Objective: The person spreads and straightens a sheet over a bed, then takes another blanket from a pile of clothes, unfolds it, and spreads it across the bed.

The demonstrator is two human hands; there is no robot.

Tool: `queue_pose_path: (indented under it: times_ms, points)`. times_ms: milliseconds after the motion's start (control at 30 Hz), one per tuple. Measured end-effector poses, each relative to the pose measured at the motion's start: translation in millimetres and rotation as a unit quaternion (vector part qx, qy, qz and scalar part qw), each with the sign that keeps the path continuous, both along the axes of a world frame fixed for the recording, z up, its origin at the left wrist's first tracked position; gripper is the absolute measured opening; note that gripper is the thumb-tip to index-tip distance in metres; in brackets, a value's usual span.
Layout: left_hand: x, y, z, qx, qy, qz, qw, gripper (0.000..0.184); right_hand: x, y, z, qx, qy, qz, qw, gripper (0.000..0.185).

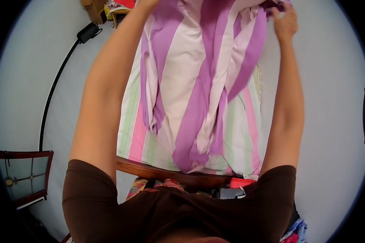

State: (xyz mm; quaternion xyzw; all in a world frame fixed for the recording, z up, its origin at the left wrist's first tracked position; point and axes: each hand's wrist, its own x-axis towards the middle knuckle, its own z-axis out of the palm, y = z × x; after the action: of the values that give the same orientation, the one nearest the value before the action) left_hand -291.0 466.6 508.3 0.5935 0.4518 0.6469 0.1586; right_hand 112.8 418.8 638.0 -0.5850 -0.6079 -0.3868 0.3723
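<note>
A large purple-and-white striped sheet [182, 77] hangs in loose folds in the middle of the head view, raised in front of me. My right hand [286, 22] is up at the top right, its fingers closed on the sheet's gathered upper corner. At the top edge, only a bit of my left hand [149, 3] shows beside the sheet; its fingers are cut off by the frame. Beneath the hanging cloth lies a bed cover [129, 139] with green, pink and white stripes. The sheet's lower end droops over the near part of that cover.
A dark wooden bed edge [150, 169] runs across in front of me. Behind it sit a red item [240, 183] and patterned fabric [136, 188]. On the left are a black curved stand [52, 87] and a framed glass panel [26, 178]. A cardboard box [95, 11] stands far back.
</note>
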Motion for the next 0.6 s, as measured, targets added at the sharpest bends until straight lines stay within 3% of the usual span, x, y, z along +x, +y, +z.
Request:
queue_pose_path:
  times_ms: [33,100,167,200,267,333,367,400,433,500,600]
  points:
    - [5,0,-7,0.014,0.075,0.061,0.995,0.075,-14,-6,-23,0.040,-0.151,-0.027,0.987,0.049]
    - [4,-8,-49,-0.004,0.214,0.124,0.969,0.081,-29,-27,-94,-0.027,-0.252,-0.019,0.967,0.037]
    - [-22,-33,-175,-0.113,0.283,0.132,0.943,0.080,-30,-59,-184,-0.163,-0.269,0.057,0.947,0.026]
    - [-30,-63,-215,-0.219,0.295,0.125,0.922,0.080,-17,-74,-245,-0.208,-0.227,0.109,0.945,0.027]
    - [-64,-110,-324,-0.384,0.326,0.088,0.859,0.076,4,-135,-349,-0.395,-0.147,0.089,0.902,0.036]
    - [-91,-172,-409,-0.454,0.311,0.019,0.835,0.066,29,-202,-445,-0.608,-0.077,0.002,0.790,0.045]
    - [-80,-214,-378,-0.528,0.292,-0.032,0.797,0.065,33,-230,-469,-0.725,0.023,-0.030,0.687,0.047]
    - [-98,-239,-453,-0.538,0.327,-0.021,0.777,0.064,40,-260,-497,-0.784,0.107,-0.038,0.610,0.048]
    - [-103,-267,-478,-0.594,0.297,-0.050,0.746,0.061,67,-293,-570,-0.778,0.159,0.010,0.607,0.048]
    - [-104,-323,-513,-0.647,0.239,-0.082,0.719,0.057,60,-346,-598,-0.803,0.252,0.019,0.540,0.045]
    - [-92,-379,-536,-0.707,0.105,-0.110,0.691,0.051,34,-387,-622,-0.817,0.256,0.030,0.516,0.041]
